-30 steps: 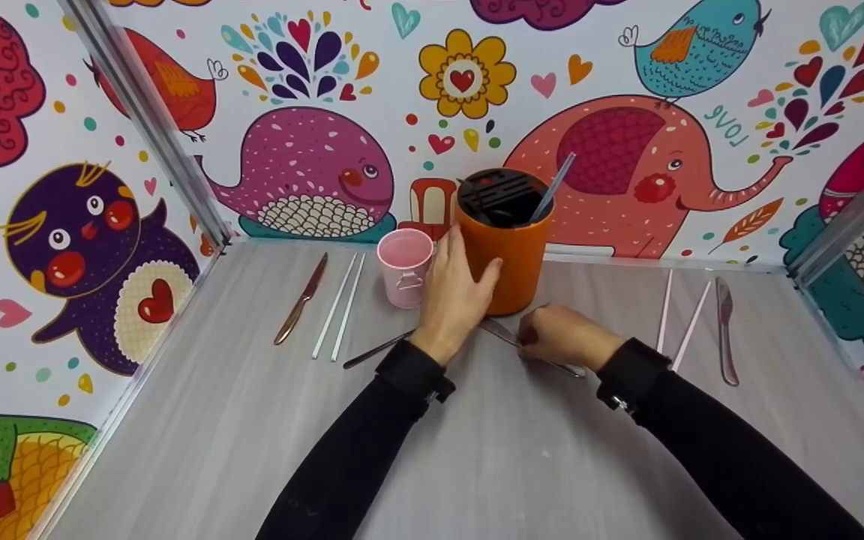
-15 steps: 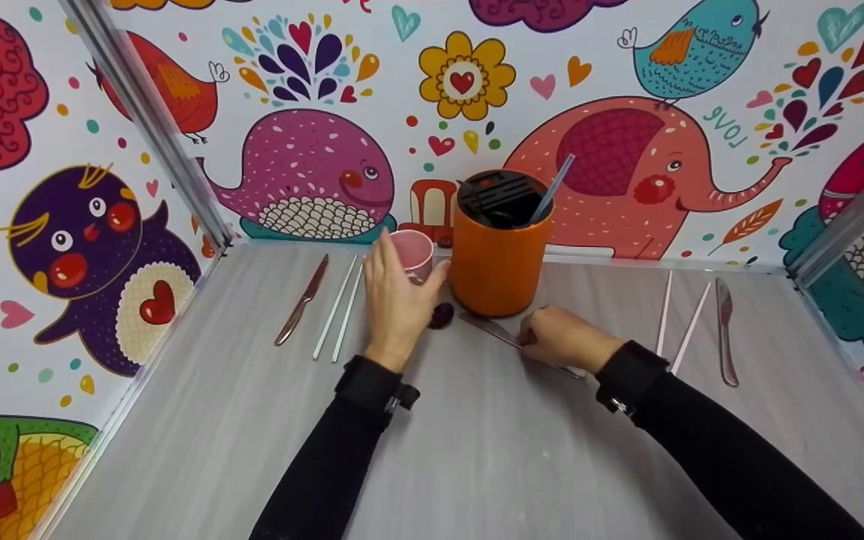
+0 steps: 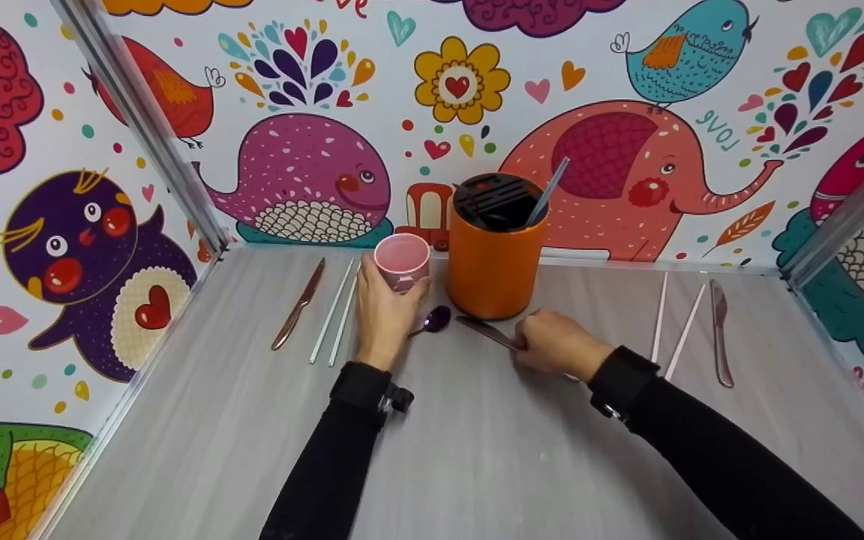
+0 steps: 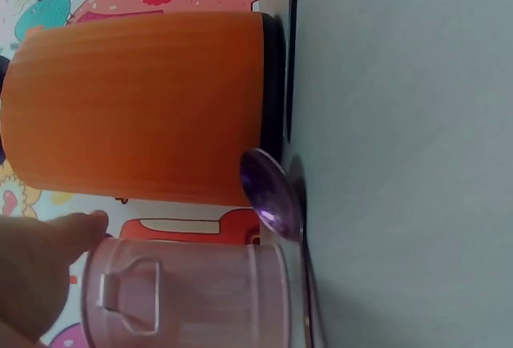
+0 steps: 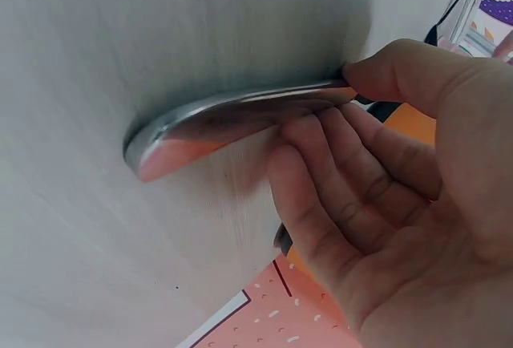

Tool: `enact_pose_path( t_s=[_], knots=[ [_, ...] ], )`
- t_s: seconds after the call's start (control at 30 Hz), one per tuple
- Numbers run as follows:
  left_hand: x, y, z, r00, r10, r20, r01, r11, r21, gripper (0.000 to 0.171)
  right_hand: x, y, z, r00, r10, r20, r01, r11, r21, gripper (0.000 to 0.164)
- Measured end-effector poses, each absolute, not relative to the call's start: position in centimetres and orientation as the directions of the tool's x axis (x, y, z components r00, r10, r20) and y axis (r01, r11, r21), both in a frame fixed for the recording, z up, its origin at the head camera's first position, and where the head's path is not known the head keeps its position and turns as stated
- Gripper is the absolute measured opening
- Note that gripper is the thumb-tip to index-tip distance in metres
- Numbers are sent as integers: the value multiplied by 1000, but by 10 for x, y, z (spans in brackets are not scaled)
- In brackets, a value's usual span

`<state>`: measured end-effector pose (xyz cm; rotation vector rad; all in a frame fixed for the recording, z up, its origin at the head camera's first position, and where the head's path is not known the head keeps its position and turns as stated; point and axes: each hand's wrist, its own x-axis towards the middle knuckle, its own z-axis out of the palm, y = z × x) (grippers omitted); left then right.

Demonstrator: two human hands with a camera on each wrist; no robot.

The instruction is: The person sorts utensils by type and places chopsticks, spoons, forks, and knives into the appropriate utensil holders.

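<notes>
My left hand (image 3: 385,319) grips a small pink cup (image 3: 402,259), fingers along its left side and thumb at the right. In the left wrist view the cup (image 4: 200,292) has a little moulded handle, and my thumb (image 4: 80,232) is by its rim. A dark purple spoon (image 3: 438,319) lies just right of this hand, its handle partly hidden. Pinched between the thumb and fingers of my right hand (image 3: 556,341) is a metal table knife (image 3: 484,330), low over the table; its shiny handle (image 5: 240,115) shows in the right wrist view.
An orange cylindrical utensil holder (image 3: 493,270) with a black slotted top and a bluish stick (image 3: 552,187) stands behind the hands. Left lie a copper-coloured knife (image 3: 301,304) and pale chopsticks (image 3: 331,315); right, pink chopsticks (image 3: 659,315) and another knife (image 3: 719,330). Printed panels wall the table.
My left hand has moved left from the orange holder to the pink cup and taken hold of it, uncovering the spoon's bowl. The right hand keeps pinching the knife in about the same place.
</notes>
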<state>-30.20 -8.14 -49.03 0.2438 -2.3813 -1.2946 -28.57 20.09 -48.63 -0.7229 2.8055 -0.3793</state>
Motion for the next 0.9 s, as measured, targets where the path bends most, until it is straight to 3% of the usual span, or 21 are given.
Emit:
enact_pose_path(
  t_s=[0.23, 0.57, 0.9],
  knots=[
    [-306, -87, -492, -899, -339, 276, 52, 544, 838, 81, -285, 198, -486, -856, -496, -147, -447, 852, -271, 10],
    [-311, -93, -492, -926, -311, 215, 7, 554, 832, 80, -278, 191, -482, -860, -484, -161, -458, 872, -172, 11],
    [-312, -90, -491, -929, -304, 210, 5, 559, 829, 75, -275, 192, -483, -864, -501, -47, -497, 864, -81, 6]
  ],
)
